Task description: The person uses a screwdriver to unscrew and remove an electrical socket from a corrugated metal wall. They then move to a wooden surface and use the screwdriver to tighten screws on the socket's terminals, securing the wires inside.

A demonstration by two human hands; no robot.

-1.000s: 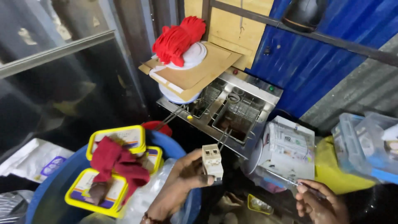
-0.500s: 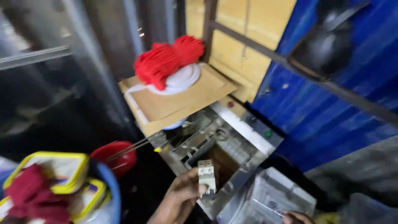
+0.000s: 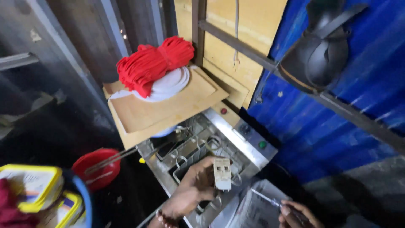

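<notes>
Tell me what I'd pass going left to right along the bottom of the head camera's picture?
Yellow-rimmed tubs → red bowl → left hand holding a small white switch block → right hand gripping a thin tool, at the bottom edge.

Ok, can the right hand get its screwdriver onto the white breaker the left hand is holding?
Probably yes. The left hand holds the white breaker upright with its face exposed, and the right hand with the screwdriver sits just beside it, nothing between them but open space above the steel appliance.
</notes>
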